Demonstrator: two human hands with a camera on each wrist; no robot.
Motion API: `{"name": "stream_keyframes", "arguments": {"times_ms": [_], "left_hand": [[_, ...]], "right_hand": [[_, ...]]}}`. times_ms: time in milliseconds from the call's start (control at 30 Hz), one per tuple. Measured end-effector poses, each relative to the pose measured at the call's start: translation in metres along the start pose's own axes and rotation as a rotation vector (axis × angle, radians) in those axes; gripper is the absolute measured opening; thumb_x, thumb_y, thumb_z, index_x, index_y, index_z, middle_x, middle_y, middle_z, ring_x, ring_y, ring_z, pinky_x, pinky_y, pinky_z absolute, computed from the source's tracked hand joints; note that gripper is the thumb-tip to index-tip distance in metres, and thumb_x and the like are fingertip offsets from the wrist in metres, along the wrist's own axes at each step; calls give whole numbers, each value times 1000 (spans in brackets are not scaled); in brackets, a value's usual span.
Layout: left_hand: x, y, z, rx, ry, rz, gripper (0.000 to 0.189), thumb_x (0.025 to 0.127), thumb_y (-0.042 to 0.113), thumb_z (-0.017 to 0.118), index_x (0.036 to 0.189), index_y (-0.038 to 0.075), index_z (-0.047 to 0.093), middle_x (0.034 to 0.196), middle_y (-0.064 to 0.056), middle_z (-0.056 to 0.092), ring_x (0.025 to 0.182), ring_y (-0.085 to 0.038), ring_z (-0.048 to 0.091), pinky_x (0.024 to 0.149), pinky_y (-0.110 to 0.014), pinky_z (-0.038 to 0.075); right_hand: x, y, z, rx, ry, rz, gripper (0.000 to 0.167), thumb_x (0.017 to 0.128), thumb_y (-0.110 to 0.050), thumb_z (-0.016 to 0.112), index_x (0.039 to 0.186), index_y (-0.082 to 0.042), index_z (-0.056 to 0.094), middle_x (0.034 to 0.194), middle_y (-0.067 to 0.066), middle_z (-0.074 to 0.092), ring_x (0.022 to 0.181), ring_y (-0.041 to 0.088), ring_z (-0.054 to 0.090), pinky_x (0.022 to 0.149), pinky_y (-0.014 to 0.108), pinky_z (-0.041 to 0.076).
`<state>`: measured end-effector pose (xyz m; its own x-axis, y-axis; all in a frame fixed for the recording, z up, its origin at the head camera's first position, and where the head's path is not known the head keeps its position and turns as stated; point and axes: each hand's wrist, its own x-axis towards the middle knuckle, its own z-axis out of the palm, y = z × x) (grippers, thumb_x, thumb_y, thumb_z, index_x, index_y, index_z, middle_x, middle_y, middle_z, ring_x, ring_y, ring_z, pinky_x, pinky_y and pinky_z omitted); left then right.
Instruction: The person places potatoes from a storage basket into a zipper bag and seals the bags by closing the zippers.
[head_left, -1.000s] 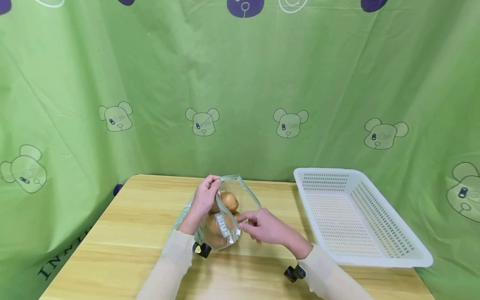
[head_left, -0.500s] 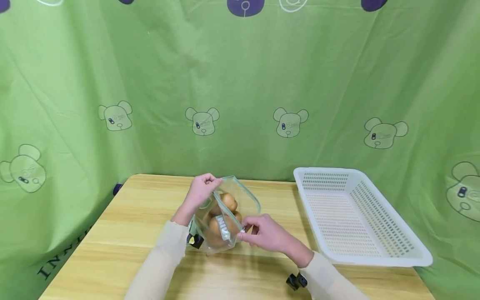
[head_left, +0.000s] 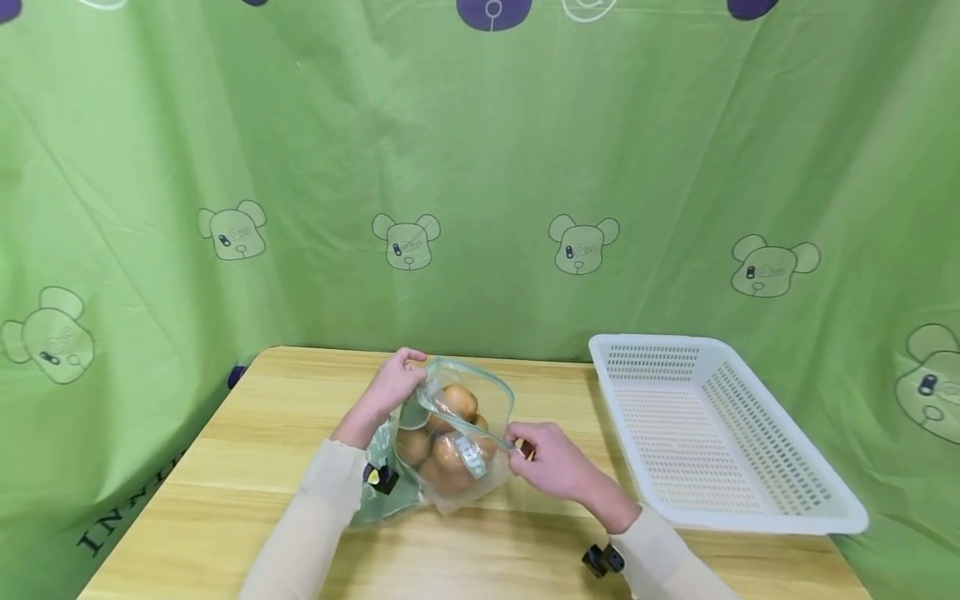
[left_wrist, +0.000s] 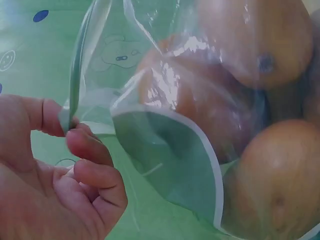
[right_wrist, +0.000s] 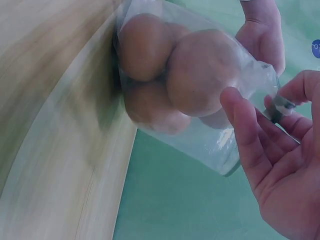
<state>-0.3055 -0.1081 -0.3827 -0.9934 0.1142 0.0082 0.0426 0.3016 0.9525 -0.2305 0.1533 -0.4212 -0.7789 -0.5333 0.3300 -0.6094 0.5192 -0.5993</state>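
Observation:
A clear plastic zip bag [head_left: 387,492] with a green rim and green side panel stands on the table, its mouth spread apart. Inside lie several brownish-orange fruits [head_left: 457,402] that look like pears, seen close in the left wrist view as round fruit [left_wrist: 280,175] behind the film. My left hand [head_left: 390,385] pinches the rim at the far left corner, thumb and forefinger on the green strip [left_wrist: 76,75]. At the near right end of the rim, my right hand [head_left: 551,462] pinches the strip's corner [right_wrist: 276,109] between thumb and fingers.
A white perforated plastic basket [head_left: 750,525] stands at the right of the wooden table [head_left: 225,492]. Behind the table hangs a green curtain [head_left: 487,308] with bear-head prints.
The left hand has drawn left and the right hand right, the bag's rim stretching between them. The bag's near side has swung right and more fruit shows through it.

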Motion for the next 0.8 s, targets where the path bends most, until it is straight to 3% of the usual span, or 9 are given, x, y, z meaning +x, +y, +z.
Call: {"name": "stream_keyframes", "arguments": {"times_ms": [233, 400, 533, 667, 800], "left_hand": [[2, -6, -2, -48, -53, -12, 49, 80, 1, 52, 129, -3, 49, 62, 1, 45, 49, -9, 37, 48, -21, 34], [1, -7, -2, -135, -11, 83, 46, 83, -4, 52, 128, 3, 51, 58, 2, 42, 48, -9, 39, 46, -20, 35], [-2, -4, -1, -143, 40, 147, 45, 81, -7, 52, 124, 6, 54, 56, 3, 40, 45, -9, 39, 43, -19, 35], [-4, -1, 0, -89, 92, 123, 47, 80, -6, 53, 125, 6, 54, 55, 2, 42, 43, -10, 40, 41, -20, 36], [-2, -5, 1, -1, 108, 32, 59, 78, -2, 54, 136, 3, 43, 57, -1, 49, 44, -12, 45, 44, -23, 41]], "right_hand": [[-1, 4, -4, -21, 48, 8, 12, 92, -14, 59, 82, -19, 61, 67, -12, 59, 55, 3, 52, 48, 23, 47], [-1, 13, -12, -19, 69, 39, 12, 96, -17, 56, 85, -15, 61, 66, -5, 62, 49, 2, 53, 44, 23, 47], [1, 18, -20, -41, 107, 73, 14, 97, -21, 54, 87, -15, 61, 64, -3, 62, 49, 2, 54, 42, 24, 45], [3, 19, -25, -78, 153, 76, 14, 97, -20, 54, 87, -15, 61, 64, -3, 61, 50, 2, 52, 43, 24, 44], [6, 18, -27, -107, 168, 45, 12, 97, -15, 53, 89, -12, 62, 69, -2, 62, 54, 4, 54, 46, 23, 46]]}}
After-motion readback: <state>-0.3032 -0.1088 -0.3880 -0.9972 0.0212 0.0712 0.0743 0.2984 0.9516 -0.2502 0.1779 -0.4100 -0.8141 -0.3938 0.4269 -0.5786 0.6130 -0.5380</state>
